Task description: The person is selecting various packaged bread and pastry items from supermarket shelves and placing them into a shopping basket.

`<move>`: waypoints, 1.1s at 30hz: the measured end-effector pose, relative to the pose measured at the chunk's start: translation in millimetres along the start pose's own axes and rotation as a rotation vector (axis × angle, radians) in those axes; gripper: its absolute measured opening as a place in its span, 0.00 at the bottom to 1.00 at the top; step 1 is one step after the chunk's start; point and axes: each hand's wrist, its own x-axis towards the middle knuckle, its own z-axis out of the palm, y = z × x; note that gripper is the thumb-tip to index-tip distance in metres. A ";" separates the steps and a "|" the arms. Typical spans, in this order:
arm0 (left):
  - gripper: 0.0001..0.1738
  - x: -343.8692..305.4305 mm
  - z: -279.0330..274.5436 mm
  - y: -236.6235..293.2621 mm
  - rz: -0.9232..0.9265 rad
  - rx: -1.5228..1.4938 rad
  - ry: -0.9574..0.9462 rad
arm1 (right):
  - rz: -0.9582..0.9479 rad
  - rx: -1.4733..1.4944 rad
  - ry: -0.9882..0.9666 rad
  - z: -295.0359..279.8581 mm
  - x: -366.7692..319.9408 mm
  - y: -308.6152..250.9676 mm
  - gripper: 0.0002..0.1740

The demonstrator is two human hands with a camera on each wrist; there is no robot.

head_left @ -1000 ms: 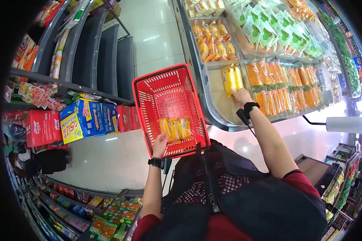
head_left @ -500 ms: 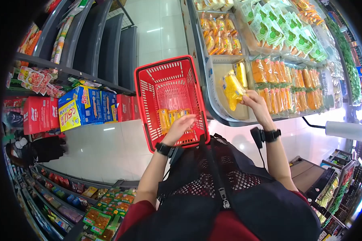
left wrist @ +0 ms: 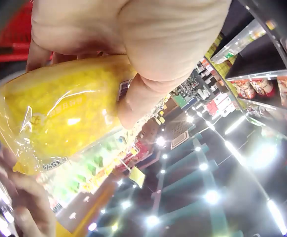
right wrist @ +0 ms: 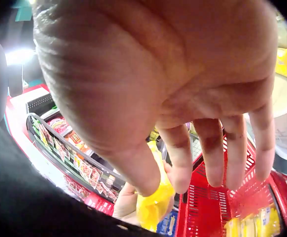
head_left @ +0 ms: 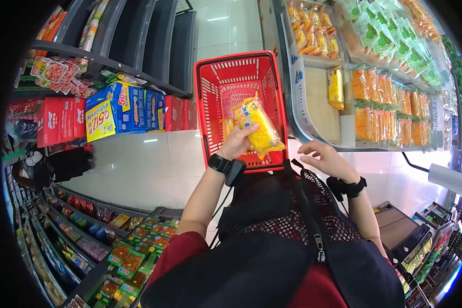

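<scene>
Over the red shopping basket (head_left: 209,97), my left hand (head_left: 234,142) grips a yellow packet of corn-patterned food (head_left: 261,126) in clear film, its thumb lying across the front. The left wrist view shows the same packet (left wrist: 67,111) held between thumb and fingers. My right hand (head_left: 326,160) holds nothing beside the basket's near right corner, fingers loosely bent; its palm fills the right wrist view. Inside the basket lie several similar yellow packets (right wrist: 254,224), partly hidden by the held one in the head view. One more yellow packet (head_left: 336,88) remains in the display compartment (head_left: 315,110).
To the right, the display counter holds orange packaged breads (head_left: 364,123) and green-and-white packets (head_left: 377,33). Blue and yellow cartons (head_left: 115,115) and red boxes (head_left: 61,120) stand left of the basket. A paper or bag roll (head_left: 449,180) sticks out at right.
My right hand picked a yellow packet from the compartment and drew it toward the basket. The packet is now in my left hand, and the right has let go.
</scene>
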 end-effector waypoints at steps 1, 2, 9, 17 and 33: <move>0.21 -0.4 -19.5 -1.1 -0.003 0.085 0.084 | 0.033 0.007 0.012 1.0 -2.0 0.0 0.13; 0.20 -1.9 -27.4 2.7 -0.007 0.171 0.168 | 0.066 0.013 0.024 1.7 -4.8 -0.4 0.13; 0.20 22.4 -151.6 -28.4 -0.093 0.575 0.530 | 0.184 0.005 0.144 -3.4 -27.3 23.5 0.13; 0.25 58.0 -252.4 -101.2 -0.249 0.536 0.741 | 0.285 -0.011 0.188 -3.0 -44.5 33.3 0.13; 0.27 55.7 -288.6 -113.1 -0.190 1.362 0.828 | 0.424 0.306 0.450 -59.8 9.6 85.7 0.23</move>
